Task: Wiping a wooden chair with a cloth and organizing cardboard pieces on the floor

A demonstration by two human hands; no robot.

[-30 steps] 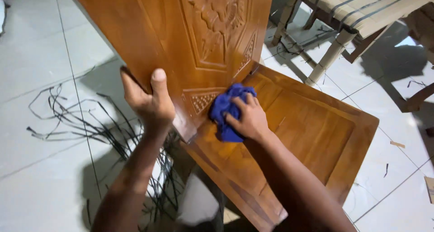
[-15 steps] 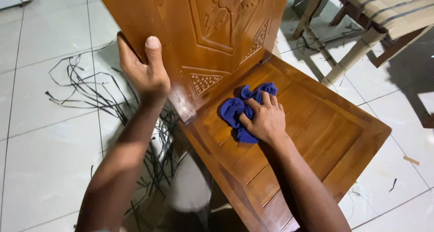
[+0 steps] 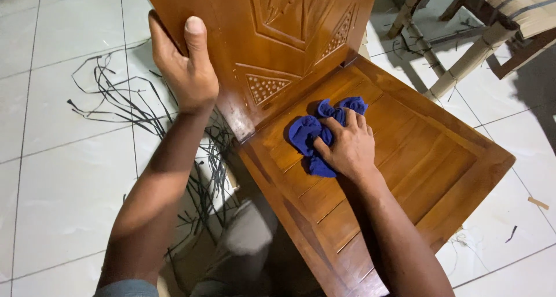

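Note:
A varnished wooden chair stands in front of me, with a carved backrest (image 3: 278, 36) and a slatted seat (image 3: 417, 158). My left hand (image 3: 185, 65) grips the left edge of the backrest, thumb on its front face. My right hand (image 3: 347, 149) presses a crumpled blue cloth (image 3: 315, 132) flat against the seat near where it meets the backrest. Part of the cloth is hidden under my fingers.
Thin black strips (image 3: 121, 100) lie scattered on the white tiled floor (image 3: 63, 175) to the left and under the chair. Another chair with pale wooden legs (image 3: 469, 59) and a striped woven seat (image 3: 527, 7) stands at the upper right. Small wood scraps (image 3: 537, 202) lie at right.
My right hand with the blue cloth has slid from the base of the backrest down onto the seat. The view has shifted, so the chair sits lower and further right.

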